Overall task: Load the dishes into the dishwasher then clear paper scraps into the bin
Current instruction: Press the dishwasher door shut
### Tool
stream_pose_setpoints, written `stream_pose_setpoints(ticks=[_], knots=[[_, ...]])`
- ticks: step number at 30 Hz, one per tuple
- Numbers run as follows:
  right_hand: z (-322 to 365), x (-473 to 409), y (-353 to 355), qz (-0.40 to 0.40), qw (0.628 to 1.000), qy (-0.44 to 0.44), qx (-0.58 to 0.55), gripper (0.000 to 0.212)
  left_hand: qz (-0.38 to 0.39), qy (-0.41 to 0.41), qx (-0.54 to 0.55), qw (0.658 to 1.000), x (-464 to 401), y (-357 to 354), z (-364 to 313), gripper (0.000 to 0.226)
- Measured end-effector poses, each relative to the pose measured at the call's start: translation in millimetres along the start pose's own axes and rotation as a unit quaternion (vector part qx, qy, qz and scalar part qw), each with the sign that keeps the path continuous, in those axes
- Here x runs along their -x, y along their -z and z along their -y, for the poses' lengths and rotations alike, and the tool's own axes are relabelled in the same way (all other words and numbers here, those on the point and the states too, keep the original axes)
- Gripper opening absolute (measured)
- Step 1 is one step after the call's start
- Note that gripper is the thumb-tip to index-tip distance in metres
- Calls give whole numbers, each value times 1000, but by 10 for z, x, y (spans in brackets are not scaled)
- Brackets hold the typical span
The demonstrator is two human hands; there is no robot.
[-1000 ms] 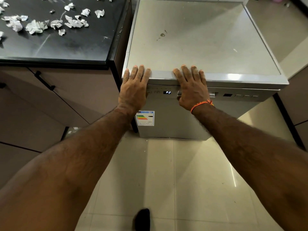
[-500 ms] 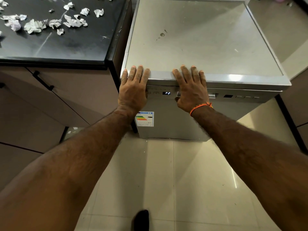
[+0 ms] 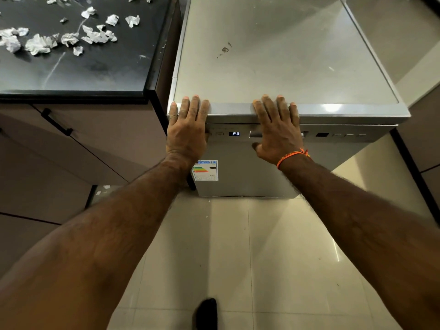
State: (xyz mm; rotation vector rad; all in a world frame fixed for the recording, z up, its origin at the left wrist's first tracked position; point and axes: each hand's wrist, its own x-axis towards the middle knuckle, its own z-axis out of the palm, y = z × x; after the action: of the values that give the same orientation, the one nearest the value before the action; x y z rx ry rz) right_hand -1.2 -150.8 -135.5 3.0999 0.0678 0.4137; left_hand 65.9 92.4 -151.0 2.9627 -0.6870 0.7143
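Note:
A silver dishwasher (image 3: pixel 273 55) stands in front of me with its door closed. Its small display (image 3: pixel 234 133) reads P3. My left hand (image 3: pixel 188 129) lies flat over the top front edge near the left corner, its thumb down by the control panel buttons. My right hand (image 3: pixel 277 129) lies flat over the front edge at the middle, covering the door handle, thumb hanging below. Several crumpled white paper scraps (image 3: pixel 69 36) are scattered on the black countertop (image 3: pixel 107 67) to the left. No dishes and no bin are in view.
Brown cabinet fronts with a black handle (image 3: pixel 56 122) run under the countertop at left. An energy label (image 3: pixel 205 170) sticks to the dishwasher door. Glossy beige floor tiles (image 3: pixel 262 258) stretch below, with my dark foot (image 3: pixel 206 314) at the bottom edge.
The display has switched from P2 to P3. Both hands stay flat on the dishwasher's front edge, barely shifted.

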Motion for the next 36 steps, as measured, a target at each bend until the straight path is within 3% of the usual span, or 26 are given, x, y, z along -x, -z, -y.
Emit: stream_pose_setpoints(ticks=[10, 16, 18, 22, 26, 31, 36], knots=[[20, 18, -50, 3, 1000, -7, -11, 116, 12, 3, -4, 1000, -5, 7, -22, 71], [90, 46, 333, 131, 991, -19, -6, 117, 192, 48, -1, 980, -45, 448, -312, 101], [102, 131, 469, 159, 987, -13, 8, 110, 218, 56, 30, 974, -103, 606, -449, 100], [-234, 494, 718, 164, 986, -30, 29, 88, 197, -72, 68, 975, -192, 821, -898, 85], [-783, 843, 809, 189, 977, -94, 28, 79, 206, -138, 96, 964, -297, 870, -1452, 79], [-1413, 1159, 727, 222, 966, -132, 16, 76, 210, -176, 120, 954, -442, 808, -2174, 85], [-1853, 1337, 530, 239, 964, -115, -1, 76, 212, -175, 113, 955, -551, 681, -2723, 97]])
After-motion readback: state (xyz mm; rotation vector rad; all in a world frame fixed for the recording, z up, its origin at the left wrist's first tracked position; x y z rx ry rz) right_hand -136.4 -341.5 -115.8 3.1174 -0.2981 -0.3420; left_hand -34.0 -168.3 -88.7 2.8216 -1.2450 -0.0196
